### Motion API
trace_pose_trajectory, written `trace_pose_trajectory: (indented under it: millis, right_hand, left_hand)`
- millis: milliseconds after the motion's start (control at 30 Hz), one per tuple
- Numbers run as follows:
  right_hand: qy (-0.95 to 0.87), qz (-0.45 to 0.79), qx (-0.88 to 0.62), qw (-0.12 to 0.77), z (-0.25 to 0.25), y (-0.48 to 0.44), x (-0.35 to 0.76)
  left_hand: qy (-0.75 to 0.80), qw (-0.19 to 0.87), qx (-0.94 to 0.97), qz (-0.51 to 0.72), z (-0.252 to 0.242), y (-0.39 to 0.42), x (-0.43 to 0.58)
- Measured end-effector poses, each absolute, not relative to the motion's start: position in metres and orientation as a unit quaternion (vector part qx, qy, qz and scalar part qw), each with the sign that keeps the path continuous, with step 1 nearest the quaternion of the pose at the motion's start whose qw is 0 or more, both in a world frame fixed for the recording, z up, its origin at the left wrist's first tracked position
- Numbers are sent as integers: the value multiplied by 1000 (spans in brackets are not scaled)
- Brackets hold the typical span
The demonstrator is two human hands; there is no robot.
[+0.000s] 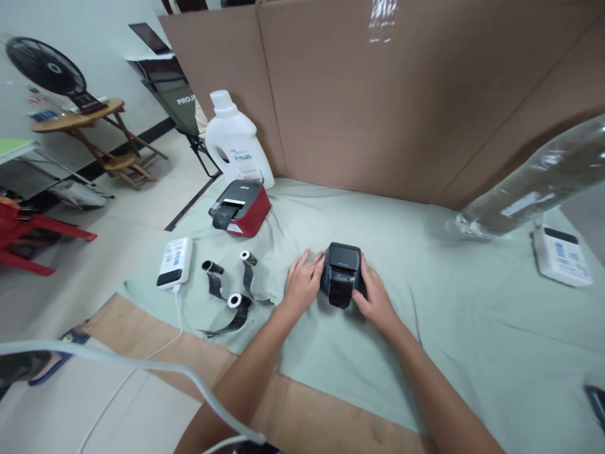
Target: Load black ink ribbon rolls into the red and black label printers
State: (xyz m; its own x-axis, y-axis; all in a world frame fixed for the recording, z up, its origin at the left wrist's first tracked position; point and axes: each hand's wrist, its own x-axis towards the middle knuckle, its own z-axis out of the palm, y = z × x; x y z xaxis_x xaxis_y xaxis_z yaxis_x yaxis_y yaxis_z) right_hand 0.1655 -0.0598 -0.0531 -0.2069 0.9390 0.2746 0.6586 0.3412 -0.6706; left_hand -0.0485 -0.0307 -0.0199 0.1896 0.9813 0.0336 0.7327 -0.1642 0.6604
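Observation:
A small dark label printer [345,257] stands on the pale green cloth, with a strip of black label paper [341,291] hanging from its front. My left hand [304,280] presses against its left side, fingers extended along the casing. On the right side, my right hand [377,295] holds the casing, with the thumb near the lower front corner. Between them, the two hands grip the printer. To the left lie several small rolls of black label paper, among them a front roll [240,309], a back roll [249,271] and a left roll [213,277], their tails uncurled.
A red and black label printer [246,208] sits at the back left before a white jug [239,142]. White power banks lie at left [174,261] and right [562,255]. A cardboard panel [359,107] closes the back; a clear plastic-wrapped roll [534,180] leans at right. A white cable [142,362] crosses lower left.

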Motion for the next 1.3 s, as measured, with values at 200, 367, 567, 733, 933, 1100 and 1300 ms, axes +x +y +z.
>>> trace_pose_trajectory:
  millis: [200, 367, 567, 733, 933, 1100, 1300]
  right_hand:
    - [-736, 223, -542, 339, -52, -60, 165]
    - [-709, 234, -549, 375, -47, -62, 169]
    - [-676, 235, -570, 404, -44, -64, 173]
    - [-691, 198, -599, 352, -38, -35, 173]
    - [-703, 154, -617, 317, -17, -4, 179]
    - [-732, 136, -626, 231, 10, 8, 173]
    - [-743, 178, -645, -14, 33, 32, 150]
  left_hand:
    - [585, 269, 722, 252, -22, -29, -50]
    - [589, 265, 710, 280, -25, -28, -51]
    - [581, 252, 725, 269, -27, -28, -50]
    - [580, 255, 721, 282, -26, -29, -48]
    - [585, 259, 715, 282, -24, -29, -47]
    - [581, 258, 715, 290, -24, -28, -47]
    - [581, 261, 716, 287, -22, -28, -48]
